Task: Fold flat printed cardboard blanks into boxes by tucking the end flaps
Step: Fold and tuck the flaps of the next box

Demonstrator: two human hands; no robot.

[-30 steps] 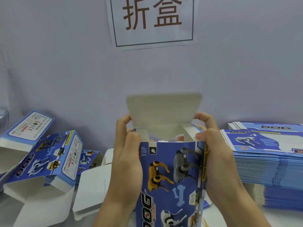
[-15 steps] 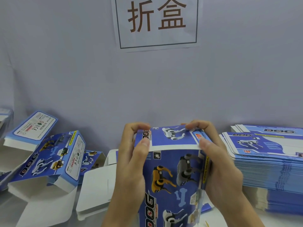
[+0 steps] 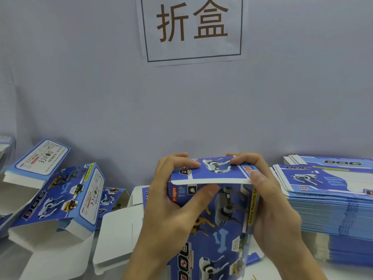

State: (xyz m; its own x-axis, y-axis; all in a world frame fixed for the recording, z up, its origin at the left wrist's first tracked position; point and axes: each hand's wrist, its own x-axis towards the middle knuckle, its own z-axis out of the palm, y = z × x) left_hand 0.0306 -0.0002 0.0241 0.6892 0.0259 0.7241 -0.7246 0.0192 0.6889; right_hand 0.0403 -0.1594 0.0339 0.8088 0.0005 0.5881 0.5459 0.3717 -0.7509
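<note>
I see the box (image 3: 214, 223) upright at centre, held up in front of the wall between both hands. Since a second ago the top flap (image 3: 214, 172) went from standing open, white inside showing, to folded down over the opening; half a second ago it was already down, now it sits flatter, white edge still showing at the front. Left hand (image 3: 171, 201) grips the box's left side, fingers curled over the flap, thumb across the front face. Right hand (image 3: 268, 203) clamps the right side, fingers on the flap. Stack of flat blanks (image 3: 331, 203) right, folded boxes (image 3: 60, 197) left, sign (image 3: 192, 27) on the wall, all unchanged.
</note>
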